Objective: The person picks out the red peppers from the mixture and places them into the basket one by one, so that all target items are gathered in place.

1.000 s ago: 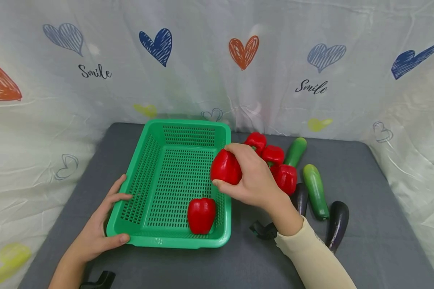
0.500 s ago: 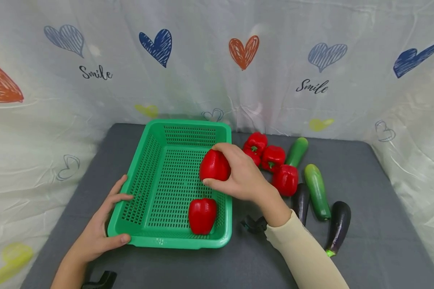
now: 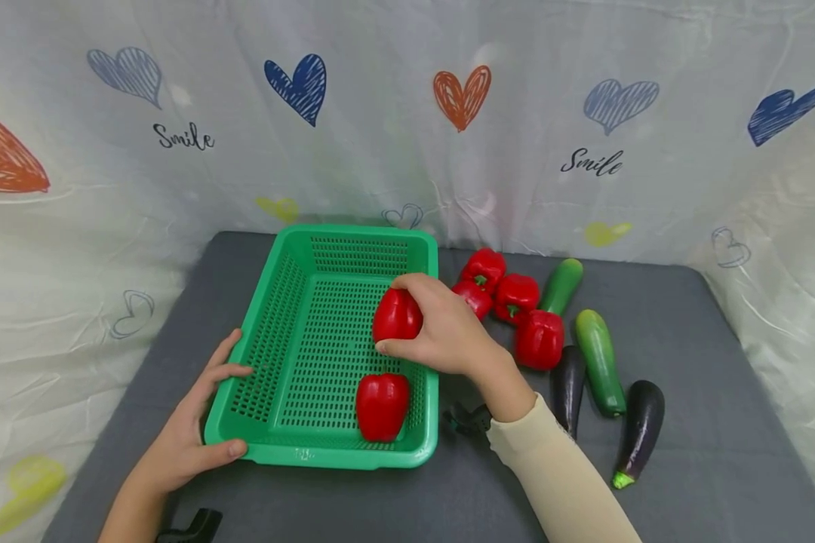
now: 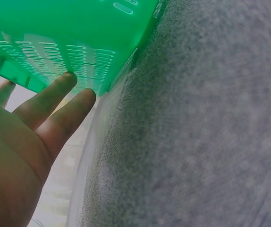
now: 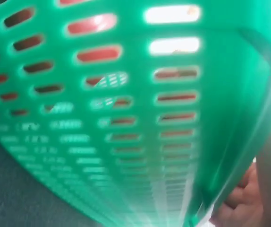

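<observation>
In the head view, my right hand (image 3: 438, 328) grips a red bell pepper (image 3: 396, 317) inside the right side of the green slotted basket (image 3: 285, 454). Another red bell pepper (image 3: 382, 407) rests in the basket's front right corner. My left hand (image 3: 183, 434) holds the basket at its front left corner, thumb on the front rim and fingertips over the left rim. From the left wrist, two straight fingers of that hand lie along the basket's outer wall (image 4: 121, 28). The right wrist view shows mostly basket wall (image 5: 230, 94), with red behind its slots and part of my hand (image 5: 241, 203).
Right of the basket lie several red bell peppers (image 3: 539, 339), two green cucumber-like vegetables (image 3: 599, 362) and two eggplants (image 3: 640, 430). The grey tabletop (image 3: 713, 422) ends at a white curtain (image 3: 516, 151) printed with hearts. Black wrist mounts show beside both wrists.
My right hand has carried its bell pepper leftward over the basket's right rim, then slightly lower into the basket. The left hand keeps its hold on the corner.
</observation>
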{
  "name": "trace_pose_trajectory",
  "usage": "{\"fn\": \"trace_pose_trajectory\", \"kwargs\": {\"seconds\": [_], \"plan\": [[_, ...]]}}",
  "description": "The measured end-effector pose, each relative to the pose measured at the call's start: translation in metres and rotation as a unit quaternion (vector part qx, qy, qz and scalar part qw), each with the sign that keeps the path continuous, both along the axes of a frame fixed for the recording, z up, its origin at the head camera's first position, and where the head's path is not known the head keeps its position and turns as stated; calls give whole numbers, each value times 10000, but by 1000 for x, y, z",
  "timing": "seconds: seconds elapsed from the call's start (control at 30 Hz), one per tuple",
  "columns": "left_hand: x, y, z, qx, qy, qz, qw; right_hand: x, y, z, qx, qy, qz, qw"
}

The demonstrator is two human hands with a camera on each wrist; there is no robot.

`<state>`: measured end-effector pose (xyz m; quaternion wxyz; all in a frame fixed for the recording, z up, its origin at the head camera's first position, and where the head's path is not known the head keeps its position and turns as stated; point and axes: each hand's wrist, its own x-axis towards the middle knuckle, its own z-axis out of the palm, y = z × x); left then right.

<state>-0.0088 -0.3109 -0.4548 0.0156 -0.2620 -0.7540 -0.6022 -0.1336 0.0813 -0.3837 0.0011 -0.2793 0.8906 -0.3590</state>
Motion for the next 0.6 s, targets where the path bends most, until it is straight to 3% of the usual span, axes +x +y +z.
{"fn": "trace_pose_trajectory", "kwargs": {"seconds": [0.2,0.6], "plan": [[0,1,0,43,7,-8,10000,-1,-8,-1,328,11,-89,9994],[0,0,1,-15,35,11,10000,-3,-15,-7,753,357,131,9964]]}}
